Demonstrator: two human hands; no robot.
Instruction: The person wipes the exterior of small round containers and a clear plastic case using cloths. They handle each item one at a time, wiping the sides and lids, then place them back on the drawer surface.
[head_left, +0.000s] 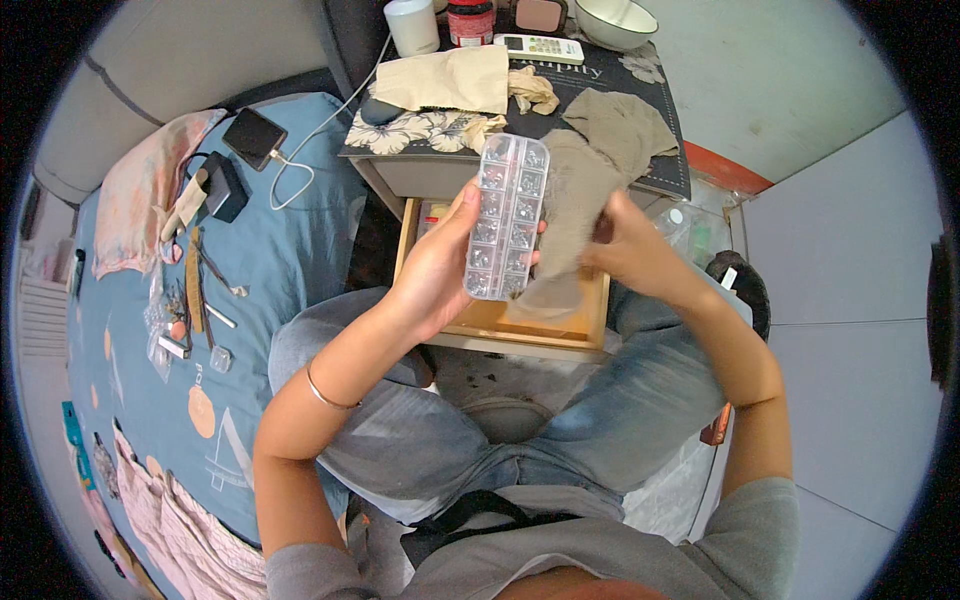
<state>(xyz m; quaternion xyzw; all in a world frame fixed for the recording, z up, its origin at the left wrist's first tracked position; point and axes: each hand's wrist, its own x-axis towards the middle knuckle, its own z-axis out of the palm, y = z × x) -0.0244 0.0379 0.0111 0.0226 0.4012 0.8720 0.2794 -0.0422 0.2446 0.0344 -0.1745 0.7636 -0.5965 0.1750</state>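
Observation:
My left hand (442, 266) grips a clear plastic compartment box (507, 217), held upright above an open wooden drawer (517, 326). Small shiny pieces lie in several of its compartments, too small to identify. My right hand (626, 244) holds a grey-brown cloth (577, 195) just right of the box. The cloth's lower end is blurred and hangs by the box's lower right edge. Its upper part spreads over the front of the nightstand top (667, 112). Whether cloth and box touch, I cannot tell.
On the nightstand lie a beige cloth (450, 79), a remote control (540, 48), a white bowl (616, 21), a red jar (471, 26) and a white container (411, 28). To the left, the bed (300, 247) holds a phone (255, 138) on a cable, a black box (225, 187) and small tools.

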